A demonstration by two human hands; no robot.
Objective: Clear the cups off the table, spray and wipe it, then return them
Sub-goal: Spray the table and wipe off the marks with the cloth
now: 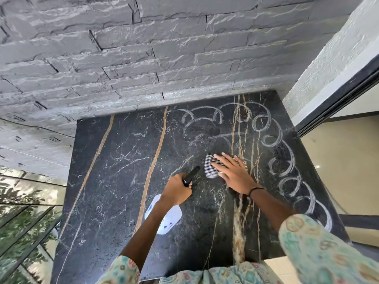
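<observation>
The table point(114, 181) is a black marble slab with tan veins, and no cups stand on it. My left hand point(177, 190) grips a spray bottle by its black nozzle point(191, 175); the bottle's white body point(171, 220) shows below my wrist, above the table's middle. My right hand point(233, 173) lies flat with straight fingers and presses a black-and-white checked cloth point(211, 166) onto the marble. Wet curling wipe marks point(287, 167) loop along the table's far and right sides.
A grey stone wall point(143, 48) rises right behind the table. A white wall and a dark door frame point(338, 93) stand at the right, with beige floor point(344, 160) beyond the table edge. Glass panels and foliage point(22, 222) fill the left.
</observation>
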